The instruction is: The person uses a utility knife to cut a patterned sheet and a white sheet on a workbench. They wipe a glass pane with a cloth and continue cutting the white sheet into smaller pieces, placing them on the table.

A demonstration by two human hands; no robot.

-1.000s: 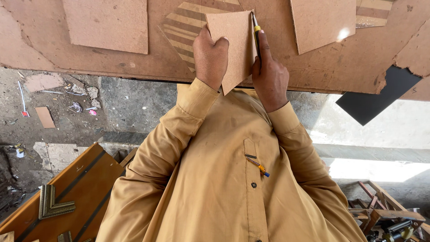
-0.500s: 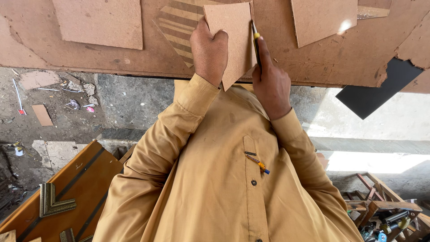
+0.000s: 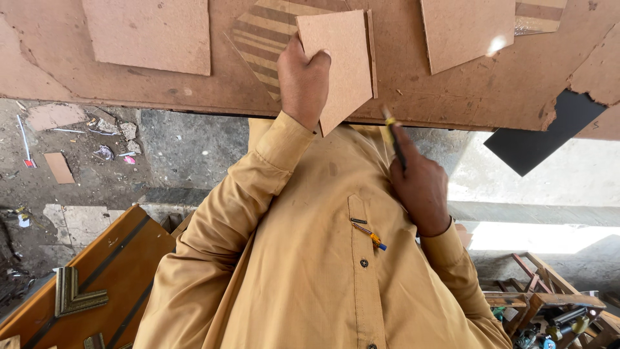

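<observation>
My left hand point(image 3: 302, 81) grips a pointed piece of brown hardboard point(image 3: 342, 58) and presses it flat on the large brown board point(image 3: 161, 90). The piece partly covers a striped panel point(image 3: 265, 32). My right hand point(image 3: 420, 187) is off the board, in front of my tan shirt, and holds a yellow-and-black pencil point(image 3: 392, 132) with its tip pointing toward the board's near edge. A second small pencil point(image 3: 371, 236) is clipped at the shirt pocket.
Two more hardboard offcuts point(image 3: 148, 32) point(image 3: 465, 29) lie on the big board. A black sheet point(image 3: 539, 132) sticks out under its right side. Below left are a wooden panel point(image 3: 97, 271) and a gilt frame corner point(image 3: 77, 294); tools point(image 3: 549, 317) lie at the lower right. Debris litters the ground.
My right hand has pulled back from the right edge of the hardboard piece toward my chest, taking the pencil with it. The left hand stays on the piece.
</observation>
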